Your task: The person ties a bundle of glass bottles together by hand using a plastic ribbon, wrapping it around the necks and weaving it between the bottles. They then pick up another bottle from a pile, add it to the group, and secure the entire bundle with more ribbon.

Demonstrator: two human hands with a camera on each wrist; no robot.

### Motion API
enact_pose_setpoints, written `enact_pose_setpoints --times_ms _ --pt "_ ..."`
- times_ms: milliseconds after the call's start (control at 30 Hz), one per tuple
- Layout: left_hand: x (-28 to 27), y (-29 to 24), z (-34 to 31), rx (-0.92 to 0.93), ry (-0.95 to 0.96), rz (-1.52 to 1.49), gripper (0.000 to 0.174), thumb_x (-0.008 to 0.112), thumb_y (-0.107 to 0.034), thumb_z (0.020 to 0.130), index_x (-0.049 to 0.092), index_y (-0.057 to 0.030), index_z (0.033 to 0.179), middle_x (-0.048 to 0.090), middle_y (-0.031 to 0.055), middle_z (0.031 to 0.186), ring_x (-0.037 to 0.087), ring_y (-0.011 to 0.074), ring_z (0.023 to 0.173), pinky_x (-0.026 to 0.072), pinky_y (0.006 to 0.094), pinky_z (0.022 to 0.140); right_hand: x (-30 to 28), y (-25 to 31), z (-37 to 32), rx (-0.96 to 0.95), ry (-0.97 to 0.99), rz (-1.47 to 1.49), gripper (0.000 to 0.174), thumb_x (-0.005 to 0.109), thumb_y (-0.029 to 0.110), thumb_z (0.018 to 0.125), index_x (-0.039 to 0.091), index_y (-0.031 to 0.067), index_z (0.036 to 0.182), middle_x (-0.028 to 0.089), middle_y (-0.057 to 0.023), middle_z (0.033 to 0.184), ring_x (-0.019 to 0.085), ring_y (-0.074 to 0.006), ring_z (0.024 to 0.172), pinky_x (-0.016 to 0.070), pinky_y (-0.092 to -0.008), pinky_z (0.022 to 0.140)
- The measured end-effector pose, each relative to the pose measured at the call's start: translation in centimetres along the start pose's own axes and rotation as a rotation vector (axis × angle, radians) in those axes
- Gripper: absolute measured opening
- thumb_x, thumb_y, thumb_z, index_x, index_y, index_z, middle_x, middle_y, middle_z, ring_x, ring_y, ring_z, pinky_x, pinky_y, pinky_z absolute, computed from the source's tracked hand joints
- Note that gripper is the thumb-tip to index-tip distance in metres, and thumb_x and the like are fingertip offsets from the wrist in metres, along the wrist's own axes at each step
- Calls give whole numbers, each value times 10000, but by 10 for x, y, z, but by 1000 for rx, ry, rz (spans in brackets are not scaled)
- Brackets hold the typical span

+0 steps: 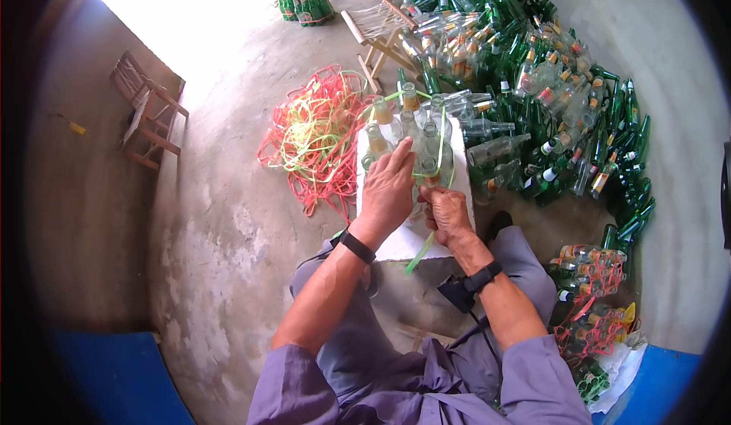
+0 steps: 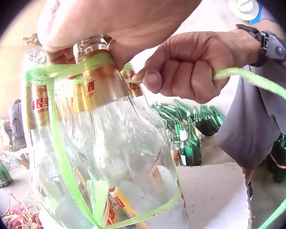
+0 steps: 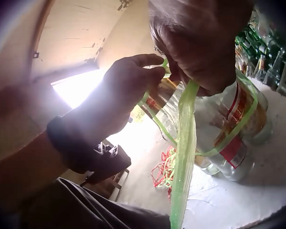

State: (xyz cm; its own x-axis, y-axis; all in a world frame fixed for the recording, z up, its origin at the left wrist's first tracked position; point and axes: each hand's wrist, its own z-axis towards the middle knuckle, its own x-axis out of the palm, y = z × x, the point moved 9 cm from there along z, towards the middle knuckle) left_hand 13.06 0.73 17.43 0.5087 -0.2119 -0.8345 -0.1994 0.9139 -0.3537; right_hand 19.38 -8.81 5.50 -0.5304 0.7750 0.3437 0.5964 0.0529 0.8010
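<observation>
Clear glass bottles [image 1: 431, 137] [image 2: 128, 138] [image 3: 233, 157] stand bunched on a white block [image 1: 461, 174] [image 2: 214, 191] [image 3: 271, 186], with green strap [image 2: 59, 152] [image 3: 183, 143] around their necks and lower down their bodies. My left hand [image 1: 387, 195] [image 2: 114, 21] [image 3: 124, 93] lies over the bottle tops, its fingers fairly straight; in the right wrist view its fingertips touch the strap. Close beside it, my right hand [image 1: 448, 213] [image 2: 190, 67] [image 3: 200, 43] is curled round the strap, whose tail hangs below the fist. Part of the left fingers is hidden in the left wrist view.
Tangled red and green straps [image 1: 316, 140] lie left of the block. Green and clear bottles [image 1: 533, 98] are heaped along the right wall. A low stool [image 1: 381, 37] stands beyond, a wooden chair [image 1: 148, 113] at left. Strapped bottle bundles [image 1: 590, 330] lie at lower right.
</observation>
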Motion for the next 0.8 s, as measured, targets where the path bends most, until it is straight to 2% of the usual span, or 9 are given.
enact_pose_setpoints --times_ms 167,233,267,367,433,467,533,633,800 --pt "-4 -3 -2 28 19 28 451 655 -46 763 601 -43 1211 462 101 1467 533 291 1179 435 411 968 0 11 -3 -98 -40 -151 254 677 182 913 605 36 719 468 51 563 370 -48 448 272 -261 390" --pt "-11 -7 -1 64 -29 26 411 624 -55 768 606 -46 1179 479 114 1453 557 283 1110 439 406 940 6 45 -15 -499 -86 -487 257 641 188 875 643 -20 725 519 -86 537 455 -134 498 426 -361 514" --pt "-11 -7 -1 60 -40 21 411 624 -55 768 606 -46 1179 479 114 1453 557 283 1110 439 406 940 5 45 -15 -505 -85 -499 257 641 188 875 643 -20 725 519 -86 537 455 -134 498 426 -361 514" --pt "-10 -5 -1 47 -42 8 396 621 -59 769 605 -38 1165 487 122 1447 572 285 1072 443 410 924 8 55 -20 -606 -103 -715 266 626 175 892 609 -40 736 489 -193 553 485 -142 521 444 -395 546" --pt "-8 -4 -2 38 -41 11 396 619 -56 767 605 -32 1162 487 123 1447 573 285 1066 444 409 916 14 67 -32 -666 -130 -850 269 623 160 898 576 -43 727 492 -261 613 579 -231 516 445 -415 542" --pt "-8 -3 -2 33 -32 20 395 616 -53 765 605 -27 1159 487 124 1447 573 285 1060 446 408 909 16 71 -35 -677 -126 -856 269 623 160 898 576 -43 727 492 -261 613 579 -231 516 445 -415 542" --pt "-11 -4 -1 34 -42 39 401 610 -37 753 604 -17 1153 484 129 1449 576 284 1046 447 404 898 26 83 -43 -782 -104 -968 222 621 131 888 576 -25 736 546 -255 642 631 -388 589 457 -441 540" --pt "-8 -2 -2 43 -30 22 407 603 -52 763 613 -18 1168 478 133 1452 580 298 1040 447 423 909 39 110 -57 -888 10 -1077 168 629 108 864 575 4 743 584 -242 676 601 -457 670 474 -475 548" --pt "-7 -2 -3 34 -17 21 410 589 -26 751 612 -4 1159 474 146 1452 582 304 1033 448 421 903 70 149 -58 -1094 115 -1348 159 629 110 844 555 42 721 628 -197 682 642 -407 667 506 -487 579"
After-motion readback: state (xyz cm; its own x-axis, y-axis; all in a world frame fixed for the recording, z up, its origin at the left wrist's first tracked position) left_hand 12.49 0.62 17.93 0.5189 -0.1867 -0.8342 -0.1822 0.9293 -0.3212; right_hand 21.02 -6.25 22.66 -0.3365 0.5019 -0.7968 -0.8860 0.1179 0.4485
